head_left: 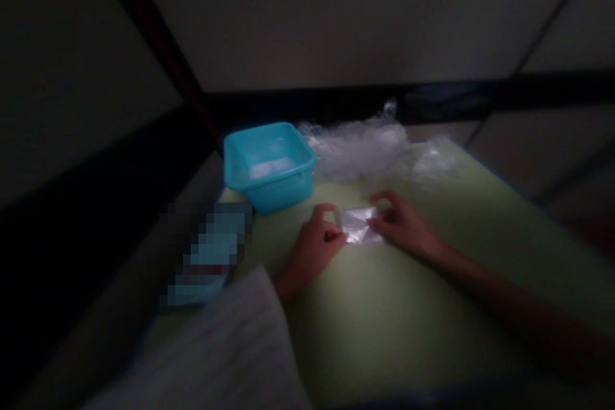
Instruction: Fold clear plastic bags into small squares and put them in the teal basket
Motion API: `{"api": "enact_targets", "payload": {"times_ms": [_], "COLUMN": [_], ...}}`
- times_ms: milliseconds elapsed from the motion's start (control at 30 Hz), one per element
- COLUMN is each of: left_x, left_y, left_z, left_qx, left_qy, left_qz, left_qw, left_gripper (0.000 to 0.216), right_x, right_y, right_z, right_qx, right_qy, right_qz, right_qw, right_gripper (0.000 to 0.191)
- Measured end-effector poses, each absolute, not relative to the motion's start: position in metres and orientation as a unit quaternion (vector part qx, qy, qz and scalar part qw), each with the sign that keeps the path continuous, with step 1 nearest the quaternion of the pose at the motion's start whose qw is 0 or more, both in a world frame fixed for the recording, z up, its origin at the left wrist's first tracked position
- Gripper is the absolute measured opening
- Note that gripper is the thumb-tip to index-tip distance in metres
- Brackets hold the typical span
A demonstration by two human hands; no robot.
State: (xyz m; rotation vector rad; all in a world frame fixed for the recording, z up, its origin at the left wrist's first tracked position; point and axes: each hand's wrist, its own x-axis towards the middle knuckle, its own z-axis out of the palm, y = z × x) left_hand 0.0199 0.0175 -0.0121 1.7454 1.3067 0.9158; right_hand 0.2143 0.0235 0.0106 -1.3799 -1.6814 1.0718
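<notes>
A small, shiny, see-through plastic packet (356,224) lies flat on or just above the yellow-green table (355,320). My left hand (317,242) has curled fingers at its left edge, with the thumb near the lower left corner. At the right side, my right hand (402,223) presses its thumb on the packet while the index finger bends over the far corner. Both hands hold the packet between them. The picture is dim and blurred, so any contents of the packet cannot be made out.
A turquoise plastic basin (281,195) with something whitish inside stands at the back left. Beside it, crumpled clear plastic bags (360,147) are heaped along the far edge. A pixelated flat object (211,256) lies at the left. Dark walls (336,19) rise behind.
</notes>
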Motion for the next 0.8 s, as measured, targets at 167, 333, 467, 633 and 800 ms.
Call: {"api": "enact_targets", "payload": {"times_ms": [167, 333, 467, 633, 800], "left_x": [0.022, 0.025, 0.028, 0.030, 0.032], "left_y": [0.019, 0.020, 0.018, 0.020, 0.022], "left_z": [-0.007, -0.005, 0.001, 0.006, 0.007], "left_qx": [0.687, 0.691, 0.685, 0.689, 0.696], "left_qy": [0.518, 0.517, 0.525, 0.542, 0.563], "left_qz": [0.346, 0.345, 0.343, 0.319, 0.296], "left_qw": [0.373, 0.368, 0.371, 0.360, 0.334], "left_gripper": [0.048, 0.046, 0.046, 0.045, 0.046], "right_x": [0.220, 0.216, 0.204, 0.197, 0.199], "right_y": [0.026, 0.014, -0.001, -0.008, -0.008], "right_z": [0.014, 0.020, 0.012, -0.005, -0.011], "right_qx": [-0.556, -0.523, -0.460, -0.460, -0.467], "right_qy": [-0.692, -0.791, -0.863, -0.875, -0.877], "right_qz": [0.290, 0.077, 0.035, -0.003, 0.001], "right_qw": [0.357, 0.308, 0.208, 0.151, 0.117], "right_gripper": [0.038, 0.027, 0.041, 0.056, 0.061]}}
